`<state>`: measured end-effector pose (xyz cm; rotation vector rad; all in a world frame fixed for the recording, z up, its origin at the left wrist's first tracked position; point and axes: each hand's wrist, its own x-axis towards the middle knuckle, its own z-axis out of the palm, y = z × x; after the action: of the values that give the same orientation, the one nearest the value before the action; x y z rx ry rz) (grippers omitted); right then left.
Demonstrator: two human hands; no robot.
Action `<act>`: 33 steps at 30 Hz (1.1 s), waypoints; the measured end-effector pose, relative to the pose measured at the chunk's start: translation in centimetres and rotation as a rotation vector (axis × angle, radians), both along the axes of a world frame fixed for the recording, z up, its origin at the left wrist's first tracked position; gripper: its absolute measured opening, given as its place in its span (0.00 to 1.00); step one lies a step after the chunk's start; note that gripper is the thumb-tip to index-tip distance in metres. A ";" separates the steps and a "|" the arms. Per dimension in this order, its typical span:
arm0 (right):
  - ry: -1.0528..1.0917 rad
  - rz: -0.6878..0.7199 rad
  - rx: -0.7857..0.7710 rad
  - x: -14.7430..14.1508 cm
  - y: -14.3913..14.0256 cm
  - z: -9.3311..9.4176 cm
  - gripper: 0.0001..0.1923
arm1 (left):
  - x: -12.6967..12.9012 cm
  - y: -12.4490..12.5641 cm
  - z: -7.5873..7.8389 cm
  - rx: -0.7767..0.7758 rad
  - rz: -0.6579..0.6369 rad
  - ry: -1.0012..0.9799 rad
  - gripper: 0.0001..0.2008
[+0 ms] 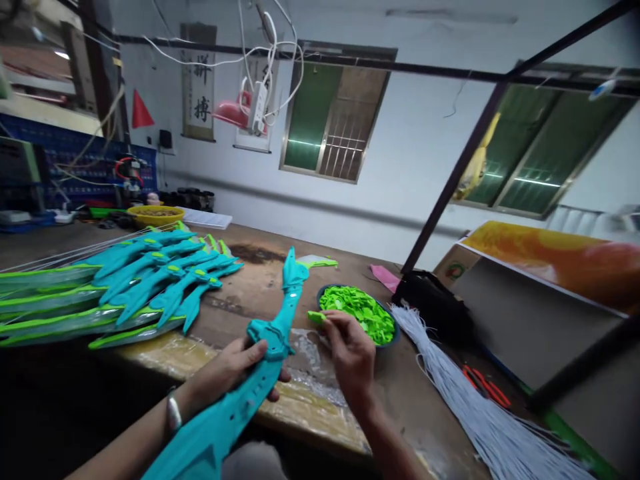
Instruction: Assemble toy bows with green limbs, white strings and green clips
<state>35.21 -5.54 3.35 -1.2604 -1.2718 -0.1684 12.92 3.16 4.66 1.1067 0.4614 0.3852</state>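
My left hand is wrapped round the middle of a long turquoise plastic toy bow part, which slants from the lower left up over the table. Its narrow end points away from me, and small holes show along its surface. Between the thumb and fingers of my right hand is a small bright green plastic piece, held apart from the turquoise part. Just behind that hand sits a dark round bowl full of similar green pieces.
Turquoise-and-green toy bows lie stacked at the left. A bundle of white strings and orange-handled scissors lie on the right. Behind are a black bag and a yellow bowl. A red lamp hangs overhead.
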 end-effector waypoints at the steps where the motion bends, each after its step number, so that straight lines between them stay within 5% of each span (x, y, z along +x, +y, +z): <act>1: -0.069 0.042 0.039 -1.5 -0.5 0.2 0.04 | 0.1 -0.2 0.1 -0.002 -0.015 -0.016 0.34; 5: -0.426 0.227 0.142 -4.5 -1.5 1.2 0.12 | -0.4 -1.0 0.8 0.003 -0.033 -0.123 0.29; 9: -0.765 0.220 0.157 -4.9 -1.9 2.3 0.14 | -1.3 -1.1 1.5 0.028 -0.062 -0.156 0.25; 25: -0.933 0.225 0.098 -6.0 -3.2 5.9 0.13 | -2.3 -1.7 4.7 0.245 -0.052 -0.140 0.25; 33: -1.056 0.261 -0.028 -5.8 -3.5 7.6 0.13 | -2.6 -1.8 4.7 0.351 0.041 -0.072 0.26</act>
<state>29.37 -9.02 10.93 -1.0100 -2.3223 -0.6883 10.35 1.37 9.32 1.4188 0.3606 0.5549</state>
